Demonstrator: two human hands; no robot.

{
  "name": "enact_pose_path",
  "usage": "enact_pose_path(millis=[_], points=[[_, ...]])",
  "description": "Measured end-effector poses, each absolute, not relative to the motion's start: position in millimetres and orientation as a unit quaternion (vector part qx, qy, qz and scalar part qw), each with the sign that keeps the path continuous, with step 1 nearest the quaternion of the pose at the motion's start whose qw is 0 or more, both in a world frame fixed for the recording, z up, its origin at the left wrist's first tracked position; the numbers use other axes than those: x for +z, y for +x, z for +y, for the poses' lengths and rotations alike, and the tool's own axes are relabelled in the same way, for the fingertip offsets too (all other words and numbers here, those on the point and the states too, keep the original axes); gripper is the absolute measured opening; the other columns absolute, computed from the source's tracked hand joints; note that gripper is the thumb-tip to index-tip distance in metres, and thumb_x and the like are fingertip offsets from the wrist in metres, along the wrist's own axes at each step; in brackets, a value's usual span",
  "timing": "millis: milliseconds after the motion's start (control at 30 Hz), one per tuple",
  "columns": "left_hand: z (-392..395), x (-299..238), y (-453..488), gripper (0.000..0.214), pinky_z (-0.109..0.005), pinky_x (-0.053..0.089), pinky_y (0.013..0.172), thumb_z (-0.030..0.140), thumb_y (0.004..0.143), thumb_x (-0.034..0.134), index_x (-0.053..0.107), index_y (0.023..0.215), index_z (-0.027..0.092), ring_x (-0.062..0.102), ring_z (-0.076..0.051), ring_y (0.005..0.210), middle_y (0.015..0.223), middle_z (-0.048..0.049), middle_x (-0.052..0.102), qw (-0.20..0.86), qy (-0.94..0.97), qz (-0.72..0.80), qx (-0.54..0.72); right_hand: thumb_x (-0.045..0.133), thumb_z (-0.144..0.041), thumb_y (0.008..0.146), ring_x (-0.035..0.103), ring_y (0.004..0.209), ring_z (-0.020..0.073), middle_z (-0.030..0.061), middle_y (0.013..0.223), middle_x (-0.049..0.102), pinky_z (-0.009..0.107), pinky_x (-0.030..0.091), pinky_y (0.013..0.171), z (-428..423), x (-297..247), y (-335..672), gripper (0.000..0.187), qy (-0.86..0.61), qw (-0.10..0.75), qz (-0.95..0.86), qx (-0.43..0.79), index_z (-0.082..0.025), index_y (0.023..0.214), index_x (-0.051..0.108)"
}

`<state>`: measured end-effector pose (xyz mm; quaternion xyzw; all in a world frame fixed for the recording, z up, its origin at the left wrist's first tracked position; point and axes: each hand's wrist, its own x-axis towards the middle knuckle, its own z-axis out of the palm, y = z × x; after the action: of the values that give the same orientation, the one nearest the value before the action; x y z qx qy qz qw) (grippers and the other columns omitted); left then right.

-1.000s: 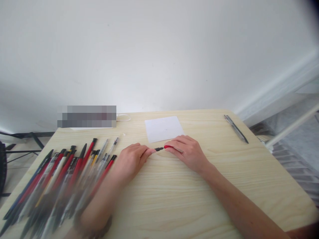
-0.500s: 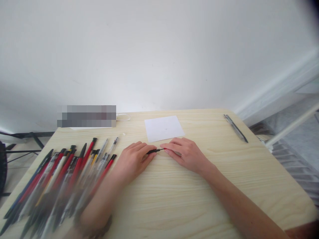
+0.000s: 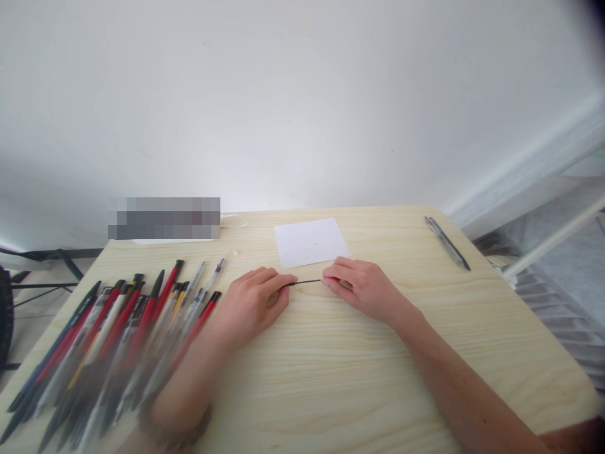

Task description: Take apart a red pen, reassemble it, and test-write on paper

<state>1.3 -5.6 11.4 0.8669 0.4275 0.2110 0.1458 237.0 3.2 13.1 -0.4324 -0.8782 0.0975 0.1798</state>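
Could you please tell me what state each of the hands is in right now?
Left hand: closed, holding a black rod.
Right hand: closed, holding a red piece, mostly hidden by the fingers.

Seen from the thin black rod (image 3: 307, 281) between the hands, open tabletop (image 3: 321, 372) stretches toward six o'clock, wide enough for a hand. The left forearm (image 3: 208, 372) and spread pens (image 3: 142, 331) obstruct eight; the right hand (image 3: 362, 287) blocks three. At two, a passable lane separates the flat paper (image 3: 309, 243) from the lone pen (image 3: 447, 243). The wall (image 3: 302, 113) bars twelve.
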Motion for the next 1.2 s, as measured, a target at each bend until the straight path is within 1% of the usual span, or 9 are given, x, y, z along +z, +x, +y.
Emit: enact_pose_path(millis=[333,467,600,767,933,1067,1200], points=[[-5,11,0,0.023,-0.028,0.046,0.068,0.02,0.084,0.045,0.06,0.1,0.021,0.058,-0.016,0.078,0.084,-0.003,0.064,0.128,0.856,0.45,0.218,0.039,-0.03,0.092,0.053,0.066,0.0113,0.0008,0.081,0.06,0.023,0.039,0.062,7,19,258,0.023,-0.459,0.19,-0.859,0.123,-0.022,0.086,0.059],[-4,11,-1,0.021,-0.031,0.047,0.074,0.019,0.083,0.047,0.062,0.098,0.02,0.057,-0.018,0.082,0.088,-0.0044,0.065,0.124,0.852,0.458,0.222,0.04,-0.03,0.092,0.055,0.067,0.0117,0.0004,0.082,0.06,0.024,0.041,0.063,7,19,261,0.022,-0.474,0.184,-0.852,0.128,-0.023,0.084,0.059],[-3,10,-2,0.02,-0.034,0.045,0.078,0.02,0.082,0.048,0.064,0.094,0.021,0.056,-0.019,0.085,0.092,-0.004,0.064,0.104,0.857,0.451,0.226,0.041,-0.029,0.091,0.056,0.068,0.012,0.0005,0.083,0.061,0.024,0.042,0.063,7,19,262,0.022,-0.481,0.184,-0.848,0.125,-0.023,0.083,0.06],[-4,8,-1,0.024,-0.036,0.044,0.08,0.022,0.081,0.049,0.062,0.101,0.023,0.053,-0.021,0.089,0.097,-0.0041,0.063,0.108,0.859,0.452,0.217,0.042,-0.03,0.091,0.056,0.067,0.0121,0.0003,0.083,0.062,0.024,0.042,0.063,6,17,258,0.021,-0.478,0.177,-0.851,0.13,-0.023,0.084,0.06],[-5,9,1,0.025,-0.037,0.043,0.082,0.024,0.082,0.049,0.06,0.104,0.023,0.052,-0.021,0.093,0.099,-0.0042,0.061,0.123,0.861,0.45,0.202,0.043,-0.03,0.09,0.055,0.067,0.012,-0.0001,0.083,0.061,0.024,0.041,0.063,6,16,256,0.019,-0.48,0.172,-0.85,0.131,-0.023,0.084,0.059],[-5,13,0,0.02,-0.036,0.043,0.079,0.024,0.078,0.051,0.058,0.097,0.02,0.053,-0.021,0.089,0.094,-0.0045,0.06,0.13,0.852,0.474,0.182,0.043,-0.031,0.09,0.054,0.067,0.0119,0.0001,0.082,0.061,0.025,0.041,0.063,5,16,256,0.02,-0.484,0.169,-0.849,0.127,-0.023,0.084,0.06],[-6,17,-1,0.018,-0.034,0.044,0.071,0.022,0.074,0.052,0.056,0.091,0.021,0.054,-0.019,0.075,0.075,-0.0009,0.059,0.139,0.846,0.492,0.154,0.043,-0.031,0.09,0.055,0.067,0.0121,0.0001,0.082,0.062,0.025,0.041,0.063,5,15,256,0.02,-0.489,0.164,-0.847,0.129,-0.023,0.085,0.06]])
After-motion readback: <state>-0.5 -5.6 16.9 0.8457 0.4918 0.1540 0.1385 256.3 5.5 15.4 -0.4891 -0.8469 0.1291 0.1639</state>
